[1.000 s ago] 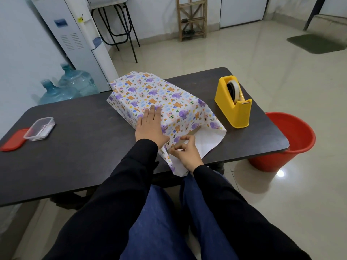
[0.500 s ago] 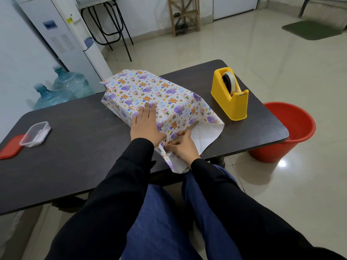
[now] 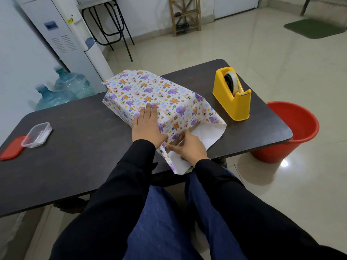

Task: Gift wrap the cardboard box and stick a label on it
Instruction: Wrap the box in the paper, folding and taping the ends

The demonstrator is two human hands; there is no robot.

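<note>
Wrapping was midway: wrapping paper (image 3: 159, 96) covered the top, near end unfolded, no label seen. Left hand (image 3: 148, 126) pressed flat on top; right hand (image 3: 189, 147) pinched the paper's loose end.

the wrapping paper (image 3: 161, 98) is thin paper, smooth and a bit shiny on the picture side. its inside is plain white and matt, and shows at its 5 o'clock end. the table (image 3: 84, 147) under it is dark and matt, with faint streaks. at 2 o'clock the tape holder (image 3: 238, 107) is smooth yellow plastic, a little glossy. at 3 o'clock the bucket (image 3: 293, 128) is shiny red plastic. at 9 o'clock sit a see-through plastic tub (image 3: 37, 135) and a matt red plastic lid (image 3: 11, 152). the floor (image 3: 281, 62) is very glossy tile. the sleeves (image 3: 122, 184) are soft black cloth, the trousers (image 3: 159, 222) rough blue cloth.
</note>
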